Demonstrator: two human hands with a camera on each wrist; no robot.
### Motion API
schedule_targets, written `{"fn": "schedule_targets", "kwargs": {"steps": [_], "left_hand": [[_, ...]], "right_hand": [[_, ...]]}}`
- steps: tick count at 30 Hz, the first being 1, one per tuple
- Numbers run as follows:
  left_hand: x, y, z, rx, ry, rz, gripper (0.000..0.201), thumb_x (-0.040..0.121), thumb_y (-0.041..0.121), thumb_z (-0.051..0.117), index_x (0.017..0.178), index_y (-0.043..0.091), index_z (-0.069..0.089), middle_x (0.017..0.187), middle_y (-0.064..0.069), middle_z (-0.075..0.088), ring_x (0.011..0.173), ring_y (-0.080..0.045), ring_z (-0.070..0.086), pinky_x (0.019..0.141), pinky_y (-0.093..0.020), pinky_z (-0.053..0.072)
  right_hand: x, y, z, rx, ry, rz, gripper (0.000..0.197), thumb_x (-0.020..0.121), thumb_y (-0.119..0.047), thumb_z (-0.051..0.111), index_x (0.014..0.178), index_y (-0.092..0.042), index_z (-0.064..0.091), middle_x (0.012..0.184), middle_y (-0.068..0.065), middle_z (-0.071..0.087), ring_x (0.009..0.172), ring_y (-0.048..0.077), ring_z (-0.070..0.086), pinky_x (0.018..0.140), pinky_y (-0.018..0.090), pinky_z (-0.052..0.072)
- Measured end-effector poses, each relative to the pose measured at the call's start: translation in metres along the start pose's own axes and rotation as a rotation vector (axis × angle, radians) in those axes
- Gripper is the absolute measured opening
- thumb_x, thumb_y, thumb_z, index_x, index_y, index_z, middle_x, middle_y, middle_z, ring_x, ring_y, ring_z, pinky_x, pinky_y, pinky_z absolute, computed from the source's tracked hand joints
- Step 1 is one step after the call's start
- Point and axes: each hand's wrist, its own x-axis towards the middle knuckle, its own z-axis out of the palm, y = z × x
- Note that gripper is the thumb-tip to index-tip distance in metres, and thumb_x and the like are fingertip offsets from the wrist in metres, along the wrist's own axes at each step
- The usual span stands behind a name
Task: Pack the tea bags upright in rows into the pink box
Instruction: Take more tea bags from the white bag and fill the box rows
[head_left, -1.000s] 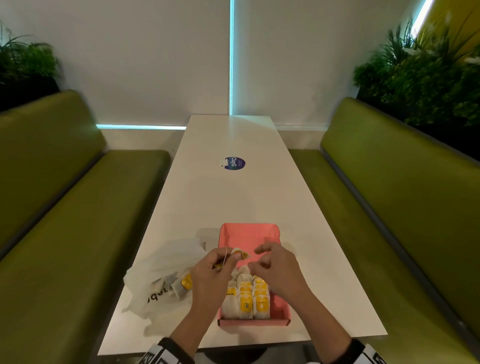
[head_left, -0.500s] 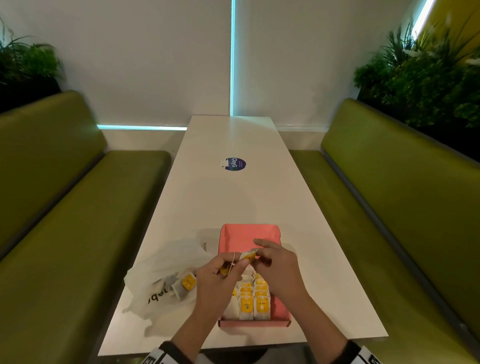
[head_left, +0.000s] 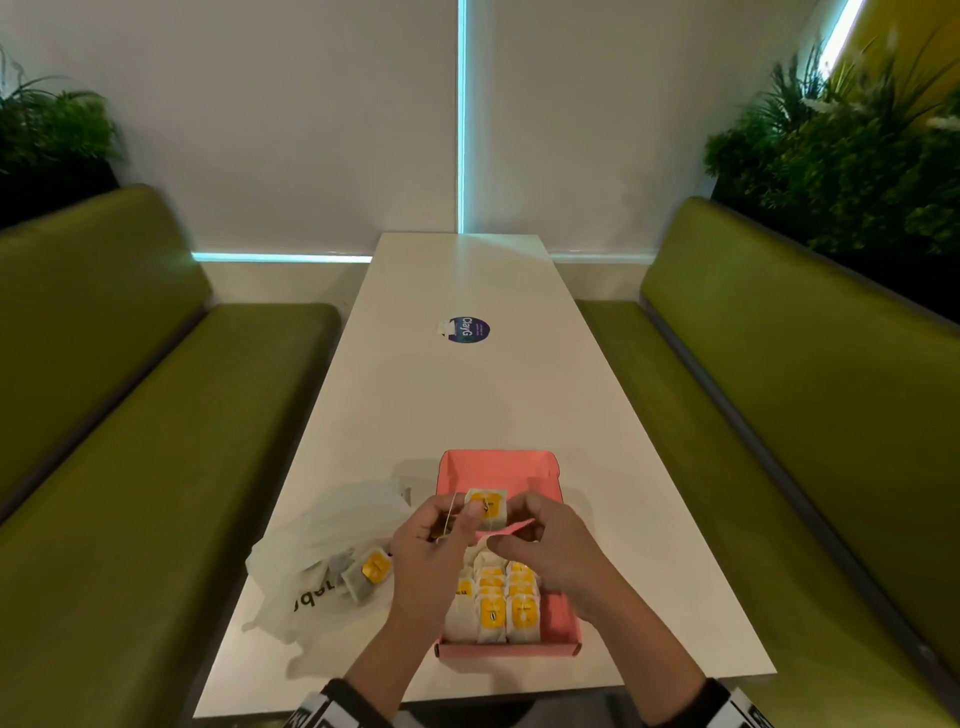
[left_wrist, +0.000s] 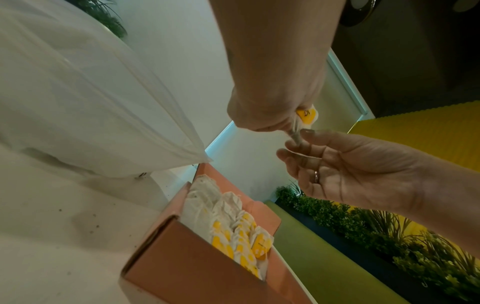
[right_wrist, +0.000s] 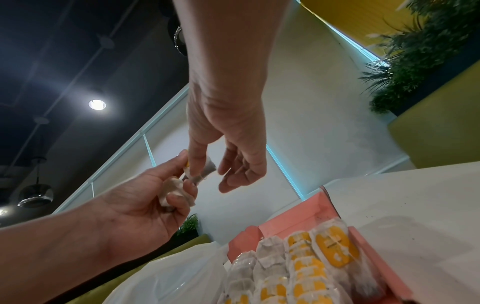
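Observation:
The pink box (head_left: 498, 458) (left_wrist: 192, 267) (right_wrist: 285, 224) lies open near the table's front edge. Rows of upright tea bags (head_left: 506, 603) (left_wrist: 241, 236) (right_wrist: 298, 267) with yellow tags fill its near half, and its far half is bare. Above the middle of the box my left hand (head_left: 457, 519) (left_wrist: 272, 121) (right_wrist: 182, 174) holds one tea bag (head_left: 487, 509) (left_wrist: 306, 116) upright with its string, plus crumpled white paper in the palm. My right hand (head_left: 506, 525) (left_wrist: 301, 139) (right_wrist: 207, 166) pinches that bag's lower right edge between thumb and forefinger.
A crumpled white plastic bag (head_left: 322, 566) (left_wrist: 78, 92) lies left of the box with loose tea bags (head_left: 371, 569) at its mouth. A round blue sticker (head_left: 469, 330) sits mid-table. Green benches (head_left: 130, 467) flank the long white table (head_left: 467, 405).
The held tea bag has turned from folded to upright with its yellow tag facing me, slightly farther over the box. My right hand has closed in on its edge.

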Motion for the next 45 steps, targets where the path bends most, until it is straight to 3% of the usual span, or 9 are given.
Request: {"fn": "schedule_targets", "kwargs": {"steps": [8,12,18,25,29,32,35,40,45], "left_hand": [[-0.001,-0.008,0.001,-0.017,0.036,-0.099,0.004,0.082,0.018,0.065,0.083,0.016,0.068,0.054,0.006,0.061,0.05,-0.004,0.054,0.049,-0.015,0.042],[-0.002,-0.009,0.002,-0.007,0.026,-0.129,0.003,0.083,0.017,0.065,0.082,0.017,0.068,0.058,0.008,0.064,0.054,-0.002,0.057,0.05,-0.015,0.044],[-0.005,-0.008,0.006,-0.013,-0.001,-0.166,0.004,0.083,0.016,0.067,0.079,0.017,0.068,0.054,0.004,0.06,0.05,-0.004,0.053,0.044,-0.017,0.041],[-0.007,-0.011,0.005,0.095,-0.104,-0.157,0.004,0.086,0.016,0.065,0.083,0.016,0.069,0.055,0.008,0.063,0.052,-0.003,0.055,0.048,-0.019,0.042],[-0.007,-0.017,0.005,0.127,-0.172,-0.19,0.008,0.086,0.013,0.065,0.082,0.018,0.07,0.056,0.006,0.064,0.055,-0.005,0.058,0.046,-0.019,0.043],[-0.006,-0.025,0.001,0.168,-0.17,-0.204,0.006,0.084,0.017,0.068,0.086,0.022,0.071,0.064,0.007,0.066,0.059,-0.007,0.059,0.047,-0.02,0.044],[-0.005,-0.032,-0.006,0.266,-0.229,-0.239,0.017,0.082,0.02,0.071,0.097,0.027,0.067,0.084,0.005,0.067,0.069,-0.008,0.059,0.053,-0.018,0.045],[-0.01,-0.054,-0.017,0.434,-0.426,-0.308,0.048,0.076,0.012,0.074,0.112,0.034,0.051,0.11,-0.004,0.058,0.097,-0.011,0.059,0.071,-0.014,0.048],[-0.016,-0.061,-0.018,0.391,-0.376,-0.305,0.054,0.076,0.003,0.072,0.117,0.028,0.046,0.109,-0.004,0.058,0.092,-0.006,0.059,0.072,-0.007,0.046]], "right_hand": [[0.0,0.0,-0.003,-0.062,-0.03,-0.028,0.011,0.078,-0.015,0.073,0.088,-0.012,0.068,0.078,0.003,0.067,0.071,0.009,0.06,0.068,0.021,0.051],[0.0,0.0,-0.012,-0.11,-0.026,-0.076,0.028,0.073,-0.023,0.078,0.097,-0.023,0.064,0.089,-0.009,0.066,0.077,0.005,0.061,0.066,0.016,0.048],[0.002,0.001,-0.015,-0.104,-0.023,-0.101,0.024,0.072,-0.017,0.079,0.084,-0.003,0.064,0.069,0.0,0.058,0.064,0.008,0.051,0.064,0.025,0.045],[-0.001,-0.005,-0.023,-0.162,-0.021,-0.073,0.036,0.07,-0.018,0.081,0.099,-0.028,0.061,0.086,-0.007,0.062,0.071,0.006,0.055,0.065,0.017,0.047],[0.001,-0.005,-0.024,-0.256,-0.02,-0.062,0.029,0.075,-0.009,0.076,0.097,-0.022,0.065,0.074,-0.005,0.055,0.057,0.005,0.052,0.057,0.013,0.045],[0.007,0.0,-0.026,-0.398,-0.019,-0.023,0.016,0.078,-0.006,0.071,0.088,-0.018,0.067,0.074,-0.003,0.058,0.062,0.011,0.056,0.062,0.02,0.05],[0.013,0.011,-0.032,-0.437,0.009,0.041,0.03,0.078,-0.001,0.066,0.067,-0.026,0.054,0.072,-0.007,0.054,0.073,0.015,0.055,0.075,0.029,0.051],[0.019,0.031,-0.038,-0.556,0.034,0.09,0.028,0.078,0.001,0.063,0.066,-0.019,0.046,0.073,-0.005,0.05,0.075,0.016,0.047,0.062,0.022,0.038],[0.019,0.048,-0.032,-0.667,-0.001,0.117,0.022,0.076,-0.001,0.057,0.07,-0.021,0.047,0.071,-0.003,0.049,0.073,0.018,0.047,0.051,0.016,0.032]]}}
